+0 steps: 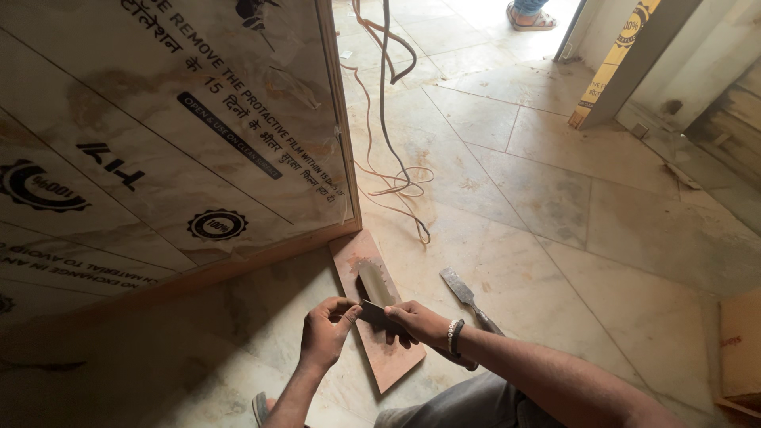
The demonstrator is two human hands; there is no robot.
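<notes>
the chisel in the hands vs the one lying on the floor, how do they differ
The held chisel lies blade-flat on the reddish slab, gripped by the left hand and right hand; the floor chisel lies untouched on the marble floor. The held one's handle is hidden by the hands, while the floor one's is partly visible. Both have flat, pale, dusty metal blades pointing away from the person.

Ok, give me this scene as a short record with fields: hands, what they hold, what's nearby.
left hand: pinches the near end of the flat metal blade
right hand: grips the same blade from the other side
under blade: reddish slab on the marble floor
beside: chisel, lying right of the slab
behind: film-covered panel; loose cables
</notes>
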